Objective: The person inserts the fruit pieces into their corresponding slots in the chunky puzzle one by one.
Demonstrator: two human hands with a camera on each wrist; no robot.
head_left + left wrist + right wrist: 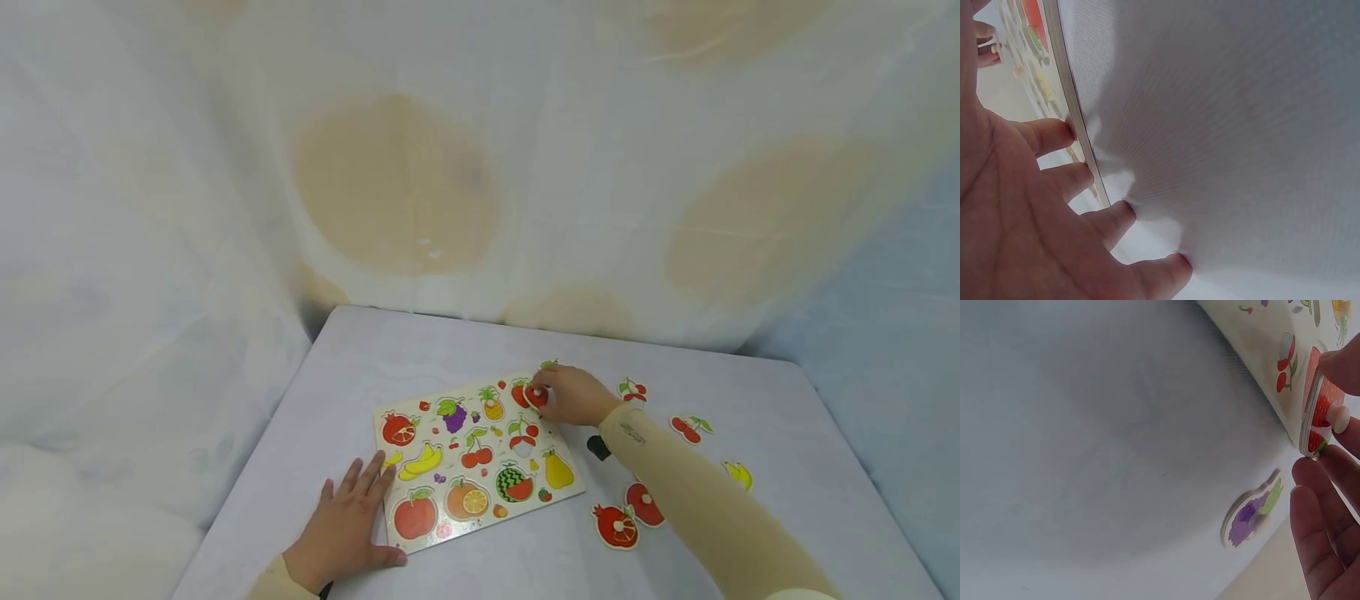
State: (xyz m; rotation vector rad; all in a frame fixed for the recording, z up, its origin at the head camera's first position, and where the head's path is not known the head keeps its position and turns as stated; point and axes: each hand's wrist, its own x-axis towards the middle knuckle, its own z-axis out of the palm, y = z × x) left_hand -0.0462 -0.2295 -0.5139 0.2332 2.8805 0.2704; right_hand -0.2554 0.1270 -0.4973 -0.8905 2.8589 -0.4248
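Note:
A flat puzzle board (519, 509) printed with colourful fruit lies on the table. My left hand (341, 523) rests at its left edge with fingers spread; in the left wrist view some fingertips (1079, 175) touch the board's side and others touch the cloth. Over the board's far right corner, my right hand (579, 396) pinches a strawberry piece (1324, 405) with a white knob. That piece is tilted beside the printed strawberry. A grape piece (1249, 517) lies on the table beyond the board, mostly hidden behind the right hand in the head view.
Right of the board lie two cherry pieces (688, 429), a banana piece (738, 475), a pomegranate piece (616, 527) and a red piece (645, 505) partly overlapping it. A dark object (597, 447) shows beside the right wrist. Pale curtains (570, 208) surround the white table (322, 375).

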